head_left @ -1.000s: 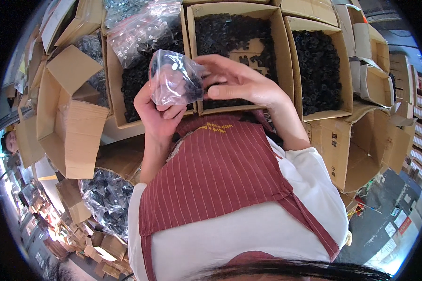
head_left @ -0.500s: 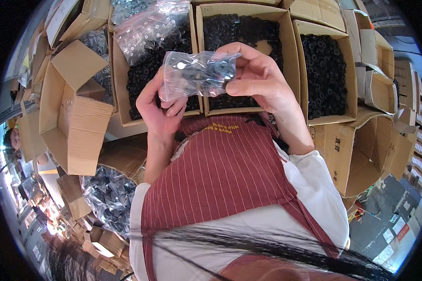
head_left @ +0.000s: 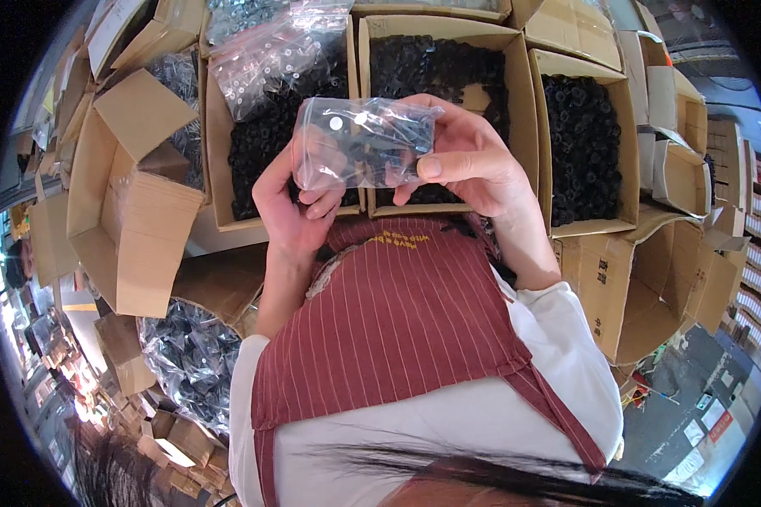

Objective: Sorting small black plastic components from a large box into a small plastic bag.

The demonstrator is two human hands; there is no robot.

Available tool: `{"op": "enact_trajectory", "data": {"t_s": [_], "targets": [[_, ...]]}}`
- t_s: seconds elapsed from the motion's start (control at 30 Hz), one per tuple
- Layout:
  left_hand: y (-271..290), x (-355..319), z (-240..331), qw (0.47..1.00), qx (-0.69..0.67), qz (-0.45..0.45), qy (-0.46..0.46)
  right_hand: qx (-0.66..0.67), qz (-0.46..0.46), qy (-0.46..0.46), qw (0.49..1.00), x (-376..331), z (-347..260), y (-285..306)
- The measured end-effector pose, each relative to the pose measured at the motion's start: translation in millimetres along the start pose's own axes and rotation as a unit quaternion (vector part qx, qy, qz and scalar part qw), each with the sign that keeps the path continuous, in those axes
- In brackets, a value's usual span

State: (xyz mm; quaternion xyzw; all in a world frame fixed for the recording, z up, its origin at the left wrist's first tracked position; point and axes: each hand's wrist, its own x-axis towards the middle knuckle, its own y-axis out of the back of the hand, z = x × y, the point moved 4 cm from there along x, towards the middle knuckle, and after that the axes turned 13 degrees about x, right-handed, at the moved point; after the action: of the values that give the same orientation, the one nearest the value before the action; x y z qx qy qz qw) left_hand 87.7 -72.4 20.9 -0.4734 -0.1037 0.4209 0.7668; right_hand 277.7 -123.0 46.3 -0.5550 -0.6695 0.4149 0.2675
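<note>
Between my two hands a clear plastic bag (head_left: 368, 139) is stretched out above the boxes. A few dark pieces show through its film, and two white round spots lie at its upper left. My left hand (head_left: 294, 188) pinches the bag's left end, with the fingers curled behind it. At the other end my right hand (head_left: 473, 156) grips the bag, thumb in front and fingers behind. Below and behind the bag stand an open carton (head_left: 220, 182) of small black parts on the left and another carton (head_left: 522, 127) of black pieces in the middle.
Bags of small white pieces (head_left: 271, 63) lie on the left carton. A third carton (head_left: 632, 144) of black ring-like parts stands at right. An open box (head_left: 156, 245) is at left, above a heap of filled clear bags (head_left: 190, 355). Another open box (head_left: 592, 287) lies at right.
The bag is spread flatter and sits slightly lower and further right. My right fingers have shifted along its right end, and both hands still hold it.
</note>
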Motion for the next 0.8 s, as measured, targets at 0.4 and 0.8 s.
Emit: {"op": "enact_trajectory", "data": {"t_s": [0.4, 0.8], "targets": [[-6.3, -0.9, -3.0, 0.997, 0.072, 0.015, 0.000, -0.013, -0.005, 0.016, 1.000, -2.9, 1.4, 4.2], [-14.1, -1.1, -5.0, 0.995, 0.100, 0.003, 0.000, -0.038, 0.017, 0.013, 0.999, -6.5, 0.7, 0.1]]}}
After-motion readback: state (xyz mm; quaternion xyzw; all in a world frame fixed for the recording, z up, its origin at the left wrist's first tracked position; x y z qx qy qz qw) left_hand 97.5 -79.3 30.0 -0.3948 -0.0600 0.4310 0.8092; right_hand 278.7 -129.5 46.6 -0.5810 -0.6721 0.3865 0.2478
